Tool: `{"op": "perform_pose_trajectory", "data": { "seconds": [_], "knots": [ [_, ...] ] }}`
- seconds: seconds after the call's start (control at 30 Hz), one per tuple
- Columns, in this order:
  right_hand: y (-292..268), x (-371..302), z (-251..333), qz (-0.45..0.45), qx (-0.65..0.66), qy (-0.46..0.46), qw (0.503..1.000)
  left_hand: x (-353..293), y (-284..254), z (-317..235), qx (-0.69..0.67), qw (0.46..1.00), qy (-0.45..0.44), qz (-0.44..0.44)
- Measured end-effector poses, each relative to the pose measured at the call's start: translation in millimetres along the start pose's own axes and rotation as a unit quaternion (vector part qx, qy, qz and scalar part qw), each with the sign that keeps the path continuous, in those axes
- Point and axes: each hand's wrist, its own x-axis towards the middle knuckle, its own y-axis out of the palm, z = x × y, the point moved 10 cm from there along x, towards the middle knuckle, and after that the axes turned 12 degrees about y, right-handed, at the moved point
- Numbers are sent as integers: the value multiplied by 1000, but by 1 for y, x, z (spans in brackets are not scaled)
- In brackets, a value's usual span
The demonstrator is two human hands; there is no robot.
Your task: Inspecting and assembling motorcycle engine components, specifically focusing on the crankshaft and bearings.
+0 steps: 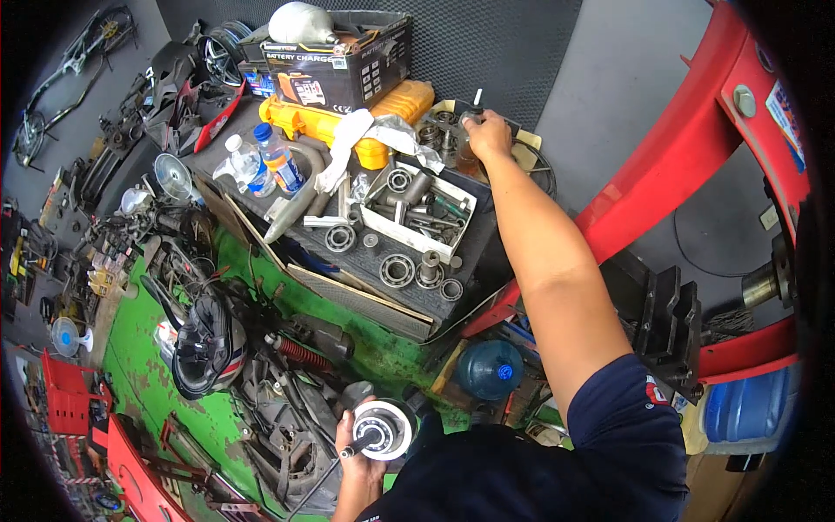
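My left hand (355, 465), low in front of my body, is closed round a crankshaft (398, 428), a round metal part with a ball bearing and a short shaft sticking out. My right arm reaches far over the workbench (348, 277). There my right hand (489, 137) is closed round the top of a clear bottle (467, 162) with brownish liquid and a thin white tip. Beside that bottle lie several metal rings and parts (430, 135). Nearer to me is a white tray (416, 237) of metal tools and parts, with loose bearings (397, 271) along the bench's near edge.
A red press frame (665, 148) rises at the right. Two plastic bottles (277, 158), a yellow tool (304, 119) and a black box (348, 74) stand at the back left. Below are a helmet (207, 348), motorcycle parts (287, 435) and a blue water jug (489, 370).
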Motion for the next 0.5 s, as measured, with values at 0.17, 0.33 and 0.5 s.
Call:
{"op": "perform_pose_trajectory", "data": {
  "seconds": [0.17, 0.33, 0.5],
  "knots": [
    [-1, 7, -10, 18, -46, 26, 998, -1, 11, 8, 19, 1000, -8, 0],
    [6, 2, -14, 51, -38, 19, 998, -2, 10, 10, 17, 1000, -21, -6],
    [5, 1, -26, 17, -21, 47, 999, 2, 12, 9, 32, 999, -21, -1]
  ]
}}
